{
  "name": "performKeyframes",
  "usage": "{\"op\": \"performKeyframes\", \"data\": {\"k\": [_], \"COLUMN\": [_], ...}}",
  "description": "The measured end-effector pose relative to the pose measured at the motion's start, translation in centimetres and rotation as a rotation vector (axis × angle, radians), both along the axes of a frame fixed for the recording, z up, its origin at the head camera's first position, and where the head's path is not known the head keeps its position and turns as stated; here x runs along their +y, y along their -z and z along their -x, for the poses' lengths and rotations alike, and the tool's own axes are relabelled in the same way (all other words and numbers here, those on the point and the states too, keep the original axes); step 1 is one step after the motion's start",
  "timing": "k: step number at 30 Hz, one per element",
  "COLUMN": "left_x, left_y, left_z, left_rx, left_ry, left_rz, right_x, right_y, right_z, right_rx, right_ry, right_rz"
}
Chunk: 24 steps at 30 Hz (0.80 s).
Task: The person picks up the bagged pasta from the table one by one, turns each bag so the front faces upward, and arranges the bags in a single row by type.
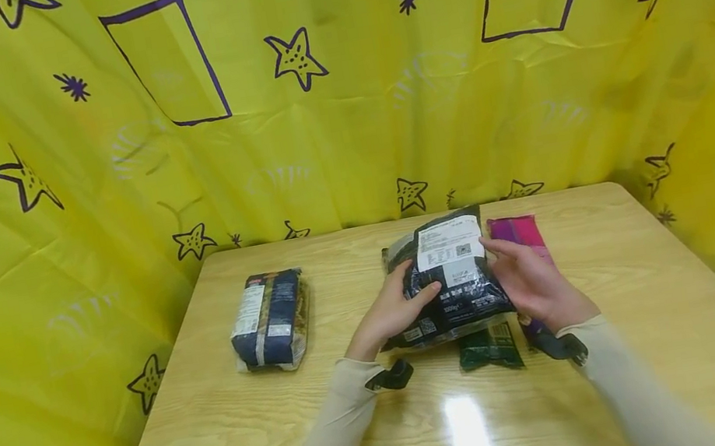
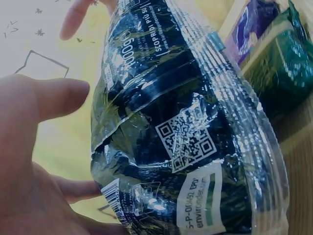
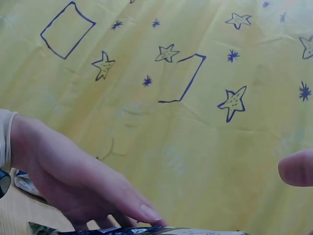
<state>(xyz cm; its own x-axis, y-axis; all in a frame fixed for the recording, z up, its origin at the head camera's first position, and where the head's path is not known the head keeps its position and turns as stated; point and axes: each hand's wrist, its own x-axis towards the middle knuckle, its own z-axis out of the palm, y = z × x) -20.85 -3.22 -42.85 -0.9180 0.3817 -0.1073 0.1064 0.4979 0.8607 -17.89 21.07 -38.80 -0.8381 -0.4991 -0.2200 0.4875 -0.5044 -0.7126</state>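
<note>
A dark plastic bag (image 1: 455, 278) with a white label is held tilted above the table between both hands. My left hand (image 1: 396, 307) grips its left side, thumb over the front and fingers going behind. At its right side, my right hand (image 1: 537, 280) holds the edge, with some fingers hidden by the bag. The left wrist view shows the bag's printed face (image 2: 142, 98), with a QR code and a clear crimped seam. Only a thin edge of the bag (image 3: 146, 230) appears in the right wrist view.
A green packet (image 1: 489, 347) and a pink-purple packet (image 1: 519, 235) lie on the wooden table (image 1: 188, 441), partly hidden by the bag and right hand. Further left stands another dark blue bag (image 1: 270, 320) with a clear section. A yellow patterned curtain (image 1: 341, 123) surrounds the table.
</note>
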Motion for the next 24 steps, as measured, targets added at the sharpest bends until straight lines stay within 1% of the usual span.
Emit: {"op": "performKeyframes", "data": {"k": [5, 11, 15, 17, 21, 24], "left_x": [0.7, 1.2, 1.1, 1.0, 0.7, 0.3], "left_y": [0.1, 0.0, -0.1, 0.0, 0.4, 0.5], "left_z": [-0.1, -0.1, 0.0, 0.1, 0.2, 0.2], "left_rx": [-0.053, -0.123, -0.169, -0.189, -0.223, -0.261], "left_ry": [-0.003, 0.029, 0.055, 0.063, 0.058, 0.053], "left_rz": [-0.06, -0.155, -0.237, -0.277, -0.337, -0.38], "right_x": [0.6, 0.9, 0.9, 0.7, -0.2, -1.0], "right_y": [-1.1, -2.5, -3.6, -4.1, -4.9, -5.1], "right_z": [-0.1, -0.4, -0.4, -0.4, -0.6, -0.7], "right_rx": [0.07, 0.134, 0.203, 0.233, 0.29, 0.327], "right_ry": [-0.006, -0.019, -0.044, -0.064, -0.102, -0.113], "right_rz": [-0.057, -0.121, -0.168, -0.199, -0.267, -0.282]}}
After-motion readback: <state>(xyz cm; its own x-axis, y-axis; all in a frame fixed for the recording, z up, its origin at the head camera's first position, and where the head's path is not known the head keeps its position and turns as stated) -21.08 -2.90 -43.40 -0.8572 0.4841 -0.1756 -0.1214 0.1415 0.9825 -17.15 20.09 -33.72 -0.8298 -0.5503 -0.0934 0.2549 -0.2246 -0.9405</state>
